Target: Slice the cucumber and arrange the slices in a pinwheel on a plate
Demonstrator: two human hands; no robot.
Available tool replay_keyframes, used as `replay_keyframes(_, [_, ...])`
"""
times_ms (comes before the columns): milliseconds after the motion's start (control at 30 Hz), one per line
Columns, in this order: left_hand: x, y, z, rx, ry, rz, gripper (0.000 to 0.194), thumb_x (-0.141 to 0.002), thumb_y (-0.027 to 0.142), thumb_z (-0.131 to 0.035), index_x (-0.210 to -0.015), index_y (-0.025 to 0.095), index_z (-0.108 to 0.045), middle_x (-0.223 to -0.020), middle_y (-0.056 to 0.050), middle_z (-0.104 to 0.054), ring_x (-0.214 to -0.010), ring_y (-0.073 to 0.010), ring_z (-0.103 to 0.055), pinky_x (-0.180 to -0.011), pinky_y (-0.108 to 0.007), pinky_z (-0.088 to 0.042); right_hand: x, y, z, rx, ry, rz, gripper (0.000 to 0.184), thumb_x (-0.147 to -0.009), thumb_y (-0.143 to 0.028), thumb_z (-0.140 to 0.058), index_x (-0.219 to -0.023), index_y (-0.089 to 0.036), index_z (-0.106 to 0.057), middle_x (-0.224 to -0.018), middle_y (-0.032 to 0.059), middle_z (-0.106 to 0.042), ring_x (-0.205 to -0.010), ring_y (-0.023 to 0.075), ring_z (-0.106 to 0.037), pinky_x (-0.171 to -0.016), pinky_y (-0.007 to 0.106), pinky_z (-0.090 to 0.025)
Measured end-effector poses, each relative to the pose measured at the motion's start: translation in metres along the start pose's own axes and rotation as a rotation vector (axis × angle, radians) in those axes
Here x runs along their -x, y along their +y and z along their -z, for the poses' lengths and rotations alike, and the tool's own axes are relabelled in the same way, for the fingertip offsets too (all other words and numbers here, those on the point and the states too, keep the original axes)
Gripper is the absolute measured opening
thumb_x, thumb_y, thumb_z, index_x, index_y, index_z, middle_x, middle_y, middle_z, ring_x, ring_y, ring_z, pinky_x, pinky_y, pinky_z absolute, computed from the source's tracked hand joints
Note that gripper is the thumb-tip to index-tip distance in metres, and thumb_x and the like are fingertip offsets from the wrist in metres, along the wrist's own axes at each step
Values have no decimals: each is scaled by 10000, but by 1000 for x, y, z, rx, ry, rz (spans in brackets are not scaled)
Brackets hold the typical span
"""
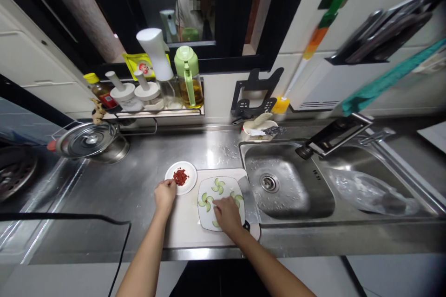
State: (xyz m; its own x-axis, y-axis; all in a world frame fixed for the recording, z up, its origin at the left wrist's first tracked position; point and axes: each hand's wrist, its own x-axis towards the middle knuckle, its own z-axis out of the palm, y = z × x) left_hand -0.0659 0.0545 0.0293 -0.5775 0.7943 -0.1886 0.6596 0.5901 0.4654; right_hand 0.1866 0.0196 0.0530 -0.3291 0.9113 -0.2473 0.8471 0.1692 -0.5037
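A small round white plate [192, 185] holds a heap of chopped red bits [180, 176]. My left hand [165, 198] is closed at this plate's left edge, with its fingertips on the rim. To the right, a square white plate [219, 192] rests on the pale cutting board [183, 232]. Green cucumber slices are laid on it in pinwheels, among them a far pinwheel [219, 186] and a left pinwheel [205, 202]. My right hand [228, 217] is over the square plate, its fingers drawn together beside the left pinwheel. Whatever they pinch is hidden. The hand covers part of the near slices.
A black knife handle [246, 225] pokes out beside the square plate. The steel sink [285, 185] lies right, with a plastic bag [372, 192] in its second basin. A lidded pot [92, 144] stands left; an oil bottle [190, 79] and jars line the rack behind. A black cable [69, 216] crosses the left foreground.
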Motion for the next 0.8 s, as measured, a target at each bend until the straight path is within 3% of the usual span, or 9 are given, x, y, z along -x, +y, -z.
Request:
replay_keyframes(333, [15, -2, 4, 115, -33, -21, 269, -769, 377, -529, -873, 216, -718, -841, -34, -720, -757, -172, -636, -708, -239, -434, 1, 4, 1, -6, -15, -9, 288, -841, -202, -459, -1034, -208, -673, -949, 53, -658, -978, 221, -483, -832, 311, -315])
replay_keyframes(533, [26, 0, 0, -26, -144, -236, 217, -788, 263, -519, -821, 215, -729, -920, -47, -713, -889, -179, -620, -846, -257, -423, 2, 2, 3, -4, -17, -12, 282, -840, -202, -464, -1027, -207, -675, -942, 52, -661, -985, 231, -482, -805, 308, -324])
replay_keyframes(800, [19, 5, 3, -194, -146, -300, 234, -810, 302, -530, -903, 230, -733, -955, -63, -704, -930, -195, -603, -885, -274, -406, 3, 0, 4, -17, -18, -4, 282, -842, -206, -461, -1027, -213, -674, -941, 50, -662, -998, 225, -480, -798, 301, -326])
